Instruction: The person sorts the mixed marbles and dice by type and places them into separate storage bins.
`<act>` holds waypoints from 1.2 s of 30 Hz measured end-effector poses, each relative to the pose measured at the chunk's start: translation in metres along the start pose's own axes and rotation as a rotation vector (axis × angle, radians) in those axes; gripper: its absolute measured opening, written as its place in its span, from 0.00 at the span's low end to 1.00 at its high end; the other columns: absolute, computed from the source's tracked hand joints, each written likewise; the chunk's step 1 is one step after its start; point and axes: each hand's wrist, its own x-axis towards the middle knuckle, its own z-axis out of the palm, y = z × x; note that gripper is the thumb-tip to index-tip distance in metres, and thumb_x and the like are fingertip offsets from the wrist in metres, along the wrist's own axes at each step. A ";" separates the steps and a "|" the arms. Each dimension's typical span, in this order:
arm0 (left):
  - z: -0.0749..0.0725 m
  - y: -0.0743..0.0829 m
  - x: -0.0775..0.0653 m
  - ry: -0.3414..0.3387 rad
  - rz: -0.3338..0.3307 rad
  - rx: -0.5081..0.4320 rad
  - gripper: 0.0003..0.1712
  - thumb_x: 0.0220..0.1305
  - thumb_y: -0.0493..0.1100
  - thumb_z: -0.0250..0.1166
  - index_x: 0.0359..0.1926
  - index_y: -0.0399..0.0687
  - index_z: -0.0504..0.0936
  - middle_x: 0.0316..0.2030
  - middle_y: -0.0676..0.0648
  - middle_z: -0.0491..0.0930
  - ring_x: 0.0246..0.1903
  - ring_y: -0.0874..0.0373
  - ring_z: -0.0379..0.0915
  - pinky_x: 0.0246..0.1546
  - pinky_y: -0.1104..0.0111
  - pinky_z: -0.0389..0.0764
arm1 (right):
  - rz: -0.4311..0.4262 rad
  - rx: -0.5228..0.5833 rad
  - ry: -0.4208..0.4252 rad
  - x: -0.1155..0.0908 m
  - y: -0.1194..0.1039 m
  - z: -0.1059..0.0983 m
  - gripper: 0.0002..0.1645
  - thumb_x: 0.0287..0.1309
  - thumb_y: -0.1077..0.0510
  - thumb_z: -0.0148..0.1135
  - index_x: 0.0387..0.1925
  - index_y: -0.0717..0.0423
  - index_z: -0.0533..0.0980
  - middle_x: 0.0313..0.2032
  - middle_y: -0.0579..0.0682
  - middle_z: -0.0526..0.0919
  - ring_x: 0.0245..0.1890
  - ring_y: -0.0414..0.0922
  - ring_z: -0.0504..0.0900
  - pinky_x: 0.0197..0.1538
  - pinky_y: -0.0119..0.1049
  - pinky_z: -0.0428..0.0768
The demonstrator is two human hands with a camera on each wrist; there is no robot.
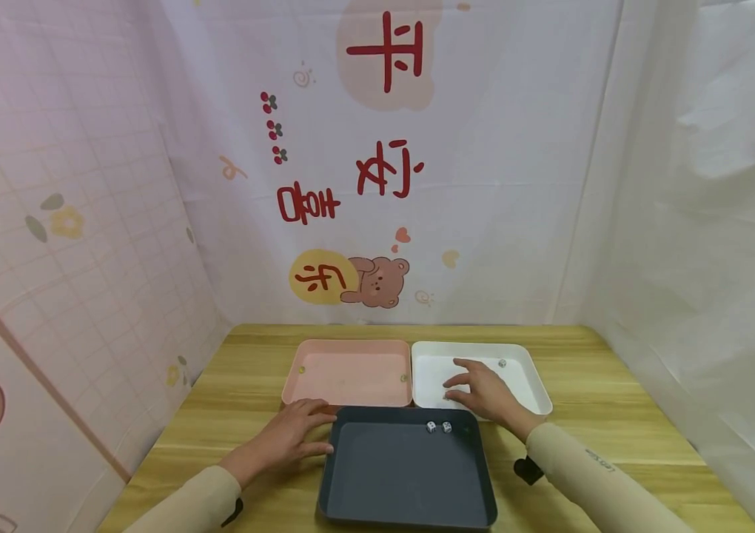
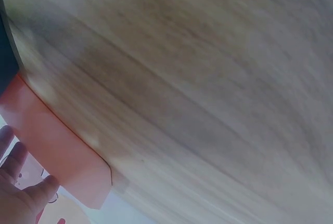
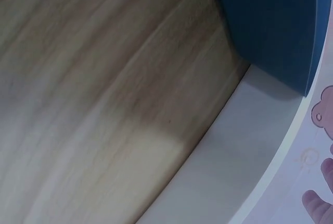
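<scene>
My left hand (image 1: 289,437) is beside the left rim of the dark grey tray (image 1: 407,477), with spread, fairly straight fingertips right at that rim. Over the white tray (image 1: 534,385) hovers my right hand (image 1: 482,389), its fingers and thumb apart with nothing between them. A small die (image 1: 445,397) shows just below its lower fingertip. Another clear-looking die (image 1: 502,363) lies toward the white tray's back right. Inside the dark tray, a white die (image 1: 431,427) and a second white die (image 1: 447,427) sit near the back edge. Only the fingers show in both wrist views.
A pink tray (image 1: 351,370) stands left of the white one, holding a yellowish die (image 1: 302,369) at its left and a pale die (image 1: 403,377) at its right. The wood-grain table (image 1: 597,414) carries all three trays. Printed cloth (image 1: 484,185) hangs behind and at the sides.
</scene>
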 end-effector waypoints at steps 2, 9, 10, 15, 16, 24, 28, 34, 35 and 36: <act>0.000 0.000 0.000 0.002 0.002 -0.006 0.35 0.64 0.64 0.63 0.62 0.45 0.80 0.64 0.38 0.70 0.64 0.42 0.65 0.62 0.44 0.65 | -0.010 0.009 -0.006 0.000 -0.002 0.000 0.12 0.58 0.50 0.71 0.40 0.51 0.88 0.63 0.64 0.73 0.64 0.63 0.70 0.62 0.60 0.68; 0.000 -0.001 0.000 0.005 0.003 -0.001 0.35 0.64 0.65 0.62 0.62 0.46 0.80 0.64 0.38 0.70 0.64 0.42 0.65 0.62 0.44 0.65 | -0.058 0.013 -0.014 -0.002 -0.008 0.002 0.12 0.59 0.50 0.70 0.40 0.50 0.88 0.62 0.64 0.74 0.62 0.63 0.71 0.62 0.60 0.69; 0.000 -0.001 0.000 0.007 0.005 0.000 0.35 0.64 0.65 0.62 0.62 0.46 0.80 0.64 0.38 0.70 0.64 0.42 0.65 0.62 0.44 0.65 | -0.069 0.011 -0.012 -0.002 -0.009 0.002 0.11 0.59 0.50 0.70 0.40 0.50 0.88 0.62 0.64 0.74 0.62 0.62 0.72 0.62 0.60 0.69; 0.001 -0.001 -0.001 0.015 0.015 0.005 0.35 0.64 0.65 0.63 0.61 0.46 0.80 0.64 0.38 0.71 0.63 0.42 0.65 0.62 0.45 0.66 | -0.092 0.022 -0.014 -0.003 -0.013 0.004 0.11 0.59 0.51 0.70 0.40 0.50 0.88 0.62 0.65 0.74 0.62 0.62 0.72 0.61 0.60 0.69; 0.001 -0.001 -0.001 0.017 0.018 0.007 0.35 0.64 0.64 0.63 0.61 0.46 0.80 0.64 0.38 0.71 0.63 0.42 0.65 0.62 0.45 0.66 | -0.089 0.023 -0.021 -0.003 -0.014 0.005 0.11 0.59 0.50 0.70 0.40 0.50 0.88 0.62 0.64 0.74 0.63 0.62 0.71 0.62 0.60 0.69; 0.001 -0.001 0.000 0.016 0.012 -0.003 0.33 0.63 0.61 0.65 0.61 0.45 0.80 0.64 0.38 0.70 0.64 0.41 0.65 0.62 0.44 0.66 | -0.102 0.012 -0.069 -0.004 -0.022 0.012 0.11 0.59 0.49 0.70 0.41 0.47 0.88 0.63 0.62 0.73 0.63 0.60 0.71 0.62 0.57 0.69; 0.000 -0.001 0.000 0.013 0.008 -0.001 0.33 0.64 0.62 0.65 0.62 0.45 0.80 0.64 0.38 0.70 0.64 0.41 0.65 0.62 0.44 0.65 | -0.148 -0.004 -0.085 -0.005 -0.024 0.016 0.10 0.59 0.50 0.70 0.41 0.46 0.88 0.63 0.62 0.74 0.63 0.60 0.71 0.62 0.56 0.69; 0.000 -0.001 0.000 0.015 0.011 0.003 0.34 0.64 0.64 0.63 0.61 0.46 0.80 0.64 0.38 0.70 0.64 0.42 0.65 0.62 0.44 0.66 | -0.203 -0.034 -0.087 -0.007 -0.025 0.019 0.10 0.56 0.50 0.73 0.39 0.48 0.89 0.61 0.63 0.75 0.63 0.61 0.72 0.62 0.56 0.70; 0.000 -0.001 0.000 0.015 0.011 0.002 0.35 0.64 0.64 0.63 0.61 0.46 0.80 0.64 0.38 0.70 0.63 0.42 0.65 0.62 0.44 0.66 | -0.207 -0.039 -0.089 -0.008 -0.024 0.020 0.10 0.55 0.50 0.73 0.38 0.48 0.89 0.61 0.64 0.75 0.62 0.61 0.72 0.62 0.56 0.70; 0.000 -0.001 0.000 0.014 0.010 0.000 0.35 0.64 0.65 0.62 0.61 0.46 0.80 0.64 0.38 0.70 0.64 0.42 0.65 0.62 0.44 0.66 | -0.209 -0.040 -0.090 -0.008 -0.024 0.021 0.10 0.55 0.50 0.74 0.38 0.47 0.89 0.61 0.64 0.75 0.62 0.61 0.72 0.62 0.57 0.70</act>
